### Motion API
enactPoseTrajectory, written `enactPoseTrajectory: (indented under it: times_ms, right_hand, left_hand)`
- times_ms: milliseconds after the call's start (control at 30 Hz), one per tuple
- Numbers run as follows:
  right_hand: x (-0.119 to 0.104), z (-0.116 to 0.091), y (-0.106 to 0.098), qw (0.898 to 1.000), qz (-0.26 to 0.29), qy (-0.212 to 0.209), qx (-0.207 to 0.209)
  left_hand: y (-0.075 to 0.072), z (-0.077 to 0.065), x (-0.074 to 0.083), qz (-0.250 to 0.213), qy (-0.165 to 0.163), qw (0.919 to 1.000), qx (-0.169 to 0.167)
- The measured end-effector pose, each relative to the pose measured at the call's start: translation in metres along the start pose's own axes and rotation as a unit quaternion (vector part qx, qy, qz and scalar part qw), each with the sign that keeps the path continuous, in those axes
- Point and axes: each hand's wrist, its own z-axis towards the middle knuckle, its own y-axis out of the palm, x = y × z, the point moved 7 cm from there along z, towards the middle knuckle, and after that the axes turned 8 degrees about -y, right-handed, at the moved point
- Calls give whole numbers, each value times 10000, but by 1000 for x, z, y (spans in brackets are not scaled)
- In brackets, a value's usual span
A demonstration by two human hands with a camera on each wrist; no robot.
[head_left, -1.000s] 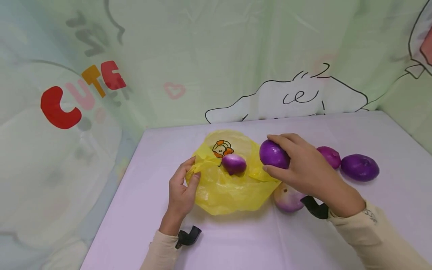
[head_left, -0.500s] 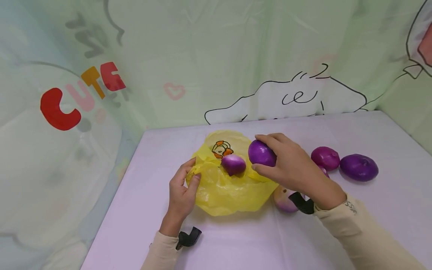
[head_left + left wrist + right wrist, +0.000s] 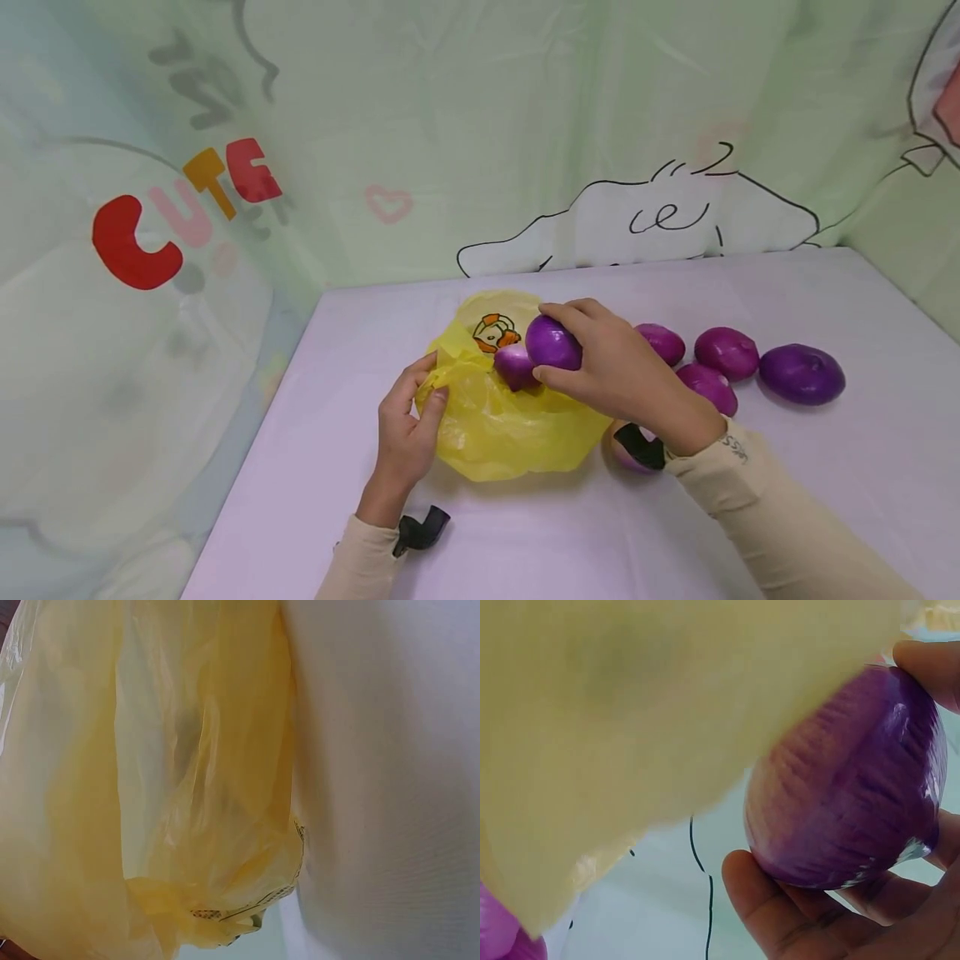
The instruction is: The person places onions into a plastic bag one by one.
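In the head view my left hand (image 3: 408, 421) pinches the left edge of a yellow plastic bag (image 3: 517, 442). One shiny purple onion (image 3: 512, 367) lies at the bag's mouth, near a printed cartoon face. My right hand (image 3: 622, 367) grips another purple onion (image 3: 552, 342) between thumb and fingers, just right of the first one and over the bag. The right wrist view has this held onion (image 3: 847, 780) close up, partly covered by the bag's film. Only yellow film (image 3: 210, 750) and the white table show in the left wrist view.
Several more onions lie right of the bag: a dark purple one (image 3: 802, 374), magenta ones (image 3: 726, 353) beside it, and a pale one (image 3: 626, 457) mostly hidden below my right wrist. A printed curtain (image 3: 525, 125) hangs behind the white table (image 3: 510, 542).
My right hand has moved left with its onion, from the bag's right edge to over its mouth, uncovering more magenta onions. My left hand has hardly moved.
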Motion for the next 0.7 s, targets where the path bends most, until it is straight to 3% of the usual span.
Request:
enactPoseTrajectory:
  times_ms: [700]
  right_hand:
    - [-3,13,32,9996,-116,-181,-193]
  left_hand:
    - [2,0,0,-50,16,10000,-29]
